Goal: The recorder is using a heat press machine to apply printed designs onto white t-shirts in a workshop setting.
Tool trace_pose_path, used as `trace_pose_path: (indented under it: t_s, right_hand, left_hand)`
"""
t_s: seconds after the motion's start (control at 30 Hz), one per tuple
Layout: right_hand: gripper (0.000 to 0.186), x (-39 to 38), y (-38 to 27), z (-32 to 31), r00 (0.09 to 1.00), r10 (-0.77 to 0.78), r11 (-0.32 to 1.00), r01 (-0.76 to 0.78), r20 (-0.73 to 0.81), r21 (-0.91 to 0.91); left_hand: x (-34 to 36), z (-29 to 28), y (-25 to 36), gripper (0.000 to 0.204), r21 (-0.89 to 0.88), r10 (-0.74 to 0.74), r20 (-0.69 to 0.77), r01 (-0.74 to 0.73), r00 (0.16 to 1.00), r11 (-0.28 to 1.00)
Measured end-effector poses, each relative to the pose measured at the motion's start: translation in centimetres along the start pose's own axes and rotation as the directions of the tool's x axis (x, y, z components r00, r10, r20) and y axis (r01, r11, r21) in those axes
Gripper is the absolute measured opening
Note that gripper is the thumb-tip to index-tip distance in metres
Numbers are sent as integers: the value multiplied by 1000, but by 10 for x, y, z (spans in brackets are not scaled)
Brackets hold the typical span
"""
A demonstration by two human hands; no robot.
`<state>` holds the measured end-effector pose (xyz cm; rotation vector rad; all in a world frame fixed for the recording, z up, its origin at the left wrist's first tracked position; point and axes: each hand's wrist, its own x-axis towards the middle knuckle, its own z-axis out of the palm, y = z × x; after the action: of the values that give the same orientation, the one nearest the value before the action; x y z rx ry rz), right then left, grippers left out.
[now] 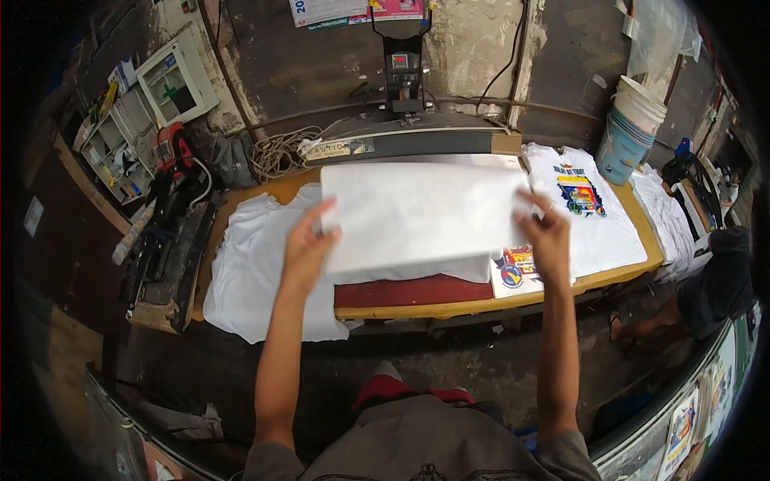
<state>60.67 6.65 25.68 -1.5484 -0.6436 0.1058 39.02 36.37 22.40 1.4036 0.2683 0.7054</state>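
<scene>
A white rectangular sheet [421, 212], blurred by motion, is held flat in the air between my two hands. My left hand [306, 248] pinches its left edge between thumb and fingers. At its right edge, the fingers of my right hand [547, 232] grip it, slightly smeared. Below the sheet are white fabric [449, 269] and a red pad [413, 293] on the table. Partly under my right hand lies a sheet with a colourful print [513, 272]. Behind the white sheet stands a heat press [405, 76] with a lit red display.
White shirts [257, 264] lie at the left, overhanging the table's front edge. At the right is a white shirt with a colourful print [581, 192], near stacked buckets [630, 132]. Black equipment [172, 232] stands far left. Another person [710, 280] is at the right.
</scene>
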Motion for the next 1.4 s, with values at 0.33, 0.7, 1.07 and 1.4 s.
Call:
trace_pose_path:
  t_s: [0.33,0.7,1.07,1.4]
  right_hand:
    - [40,103,150,46,967,233,943,-198,105,-267]
    - [36,122,140,73,981,35,468,152,190,-871]
    - [68,177,177,185,911,67,319,368,408,-874]
    - [45,53,150,75,885,-380,518,445,270,-731]
  left_hand:
    - [131,-29,-105,51,468,-204,-105,229,973,854]
    - [136,4,-99,47,1000,-44,11,-12,999,-8]
    - [110,33,-108,33,970,12,192,-191,981,149]
    - [52,51,-103,53,816,130,511,-527,850,237]
